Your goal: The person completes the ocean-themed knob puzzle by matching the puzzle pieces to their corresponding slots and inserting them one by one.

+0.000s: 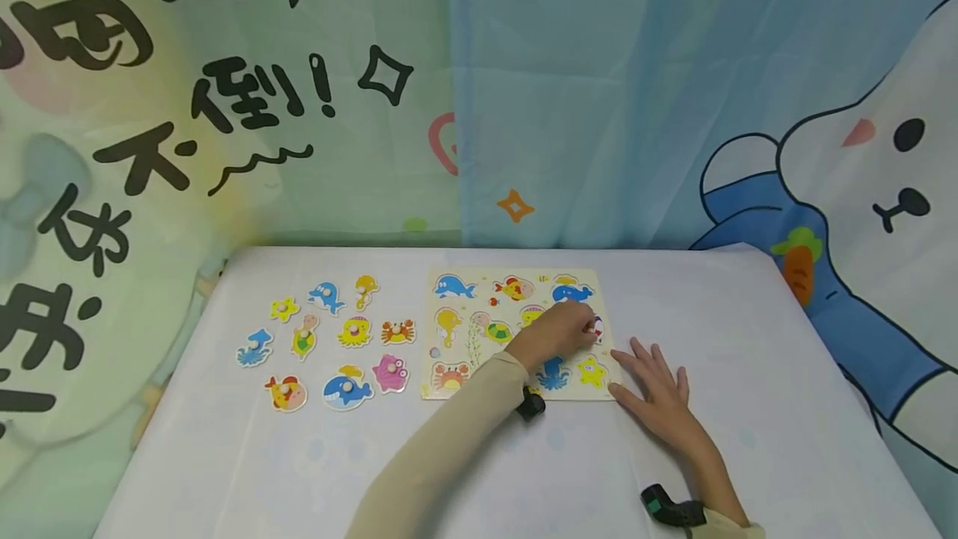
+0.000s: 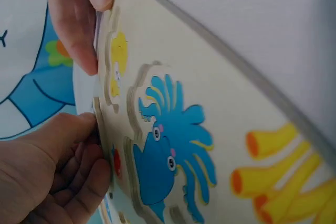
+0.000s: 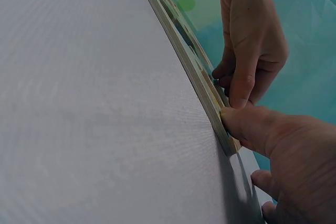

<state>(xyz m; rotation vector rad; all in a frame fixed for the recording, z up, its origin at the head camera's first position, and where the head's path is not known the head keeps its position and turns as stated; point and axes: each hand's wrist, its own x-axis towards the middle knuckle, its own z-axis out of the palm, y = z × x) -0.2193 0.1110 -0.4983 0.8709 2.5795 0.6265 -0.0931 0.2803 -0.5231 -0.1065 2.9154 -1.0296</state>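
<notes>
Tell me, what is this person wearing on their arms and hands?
Both hands are bare. The left arm wears a long beige sleeve, with a small black device at the wrist. The right arm shows a beige cuff, and a black strap with a green spot at its wrist.

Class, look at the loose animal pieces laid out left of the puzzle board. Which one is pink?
The pink fish piece, bottom right of the group, beside the blue whale piece. The others are yellow, blue, orange or green.

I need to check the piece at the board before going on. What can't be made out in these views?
- Piece under the left hand: head view, fingers cover it; only a red-and-white bit shows.
- Puzzle board slot beneath: hidden by that hand.
- Right hand thumb contact with the board edge: right wrist view, close and edge-on.
</notes>
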